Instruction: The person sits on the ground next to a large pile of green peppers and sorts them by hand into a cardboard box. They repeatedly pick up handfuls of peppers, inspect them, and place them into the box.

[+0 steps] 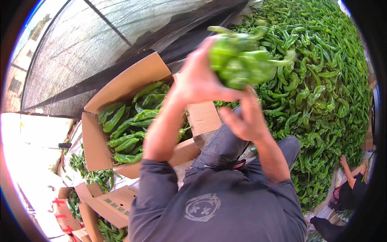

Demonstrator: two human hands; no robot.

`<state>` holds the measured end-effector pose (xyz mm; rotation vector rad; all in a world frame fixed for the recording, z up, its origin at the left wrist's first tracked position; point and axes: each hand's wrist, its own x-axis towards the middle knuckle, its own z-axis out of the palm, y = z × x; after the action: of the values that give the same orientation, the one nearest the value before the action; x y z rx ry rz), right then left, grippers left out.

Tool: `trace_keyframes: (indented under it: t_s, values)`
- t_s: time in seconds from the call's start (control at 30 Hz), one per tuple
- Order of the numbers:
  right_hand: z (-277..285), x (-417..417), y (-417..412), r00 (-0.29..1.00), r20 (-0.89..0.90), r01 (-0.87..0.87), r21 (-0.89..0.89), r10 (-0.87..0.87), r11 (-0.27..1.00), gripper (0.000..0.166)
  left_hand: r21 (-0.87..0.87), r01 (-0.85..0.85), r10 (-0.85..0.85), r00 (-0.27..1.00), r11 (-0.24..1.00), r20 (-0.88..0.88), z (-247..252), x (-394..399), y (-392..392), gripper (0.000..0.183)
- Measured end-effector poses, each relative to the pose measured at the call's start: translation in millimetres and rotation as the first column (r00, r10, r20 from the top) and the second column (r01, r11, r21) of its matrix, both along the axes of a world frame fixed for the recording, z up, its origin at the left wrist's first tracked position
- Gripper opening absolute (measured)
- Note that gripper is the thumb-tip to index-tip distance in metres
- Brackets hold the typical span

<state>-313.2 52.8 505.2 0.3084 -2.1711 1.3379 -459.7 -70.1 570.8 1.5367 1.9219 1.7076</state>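
Observation:
My left hand (201, 75) is shut on a bunch of green peppers (242, 60), raised in front of me and blurred by motion. Just below the bunch is my right hand (246, 118), its fingers apart and a fingertip close to the peppers; whether it touches them is not clear. Under my left forearm stands an open cardboard box (127, 78) holding many long green peppers (125, 145), laid mostly lengthwise. A large heap of green peppers (308, 90) spreads beyond my hands and to the right.
More cardboard boxes with peppers (112, 205) stand at the lower left, near loose peppers (101, 178) on the ground. Dark netting (99, 45) hangs behind the open box. Another person (349, 190) is at the lower right edge of the heap. My bent legs lie between box and heap.

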Motion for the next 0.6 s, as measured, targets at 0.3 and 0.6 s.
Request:
trace_keyframes:
  t_s: [0.3, 0.6]
  values:
    - [-85, -15, -116, 0.876, 0.29, -0.435, 0.131, 0.385, 0.891, 0.056, -0.822, -0.077, 0.07, 0.996, 0.565, -0.046, -94, -146, -209, 0.118]
    - [-139, 20, -103, 0.921, 0.307, -0.35, 0.374, 0.241, 0.859, 0.033, -0.592, -0.603, 0.189, 0.768, 0.536, -0.611, -165, -137, -232, 0.066]
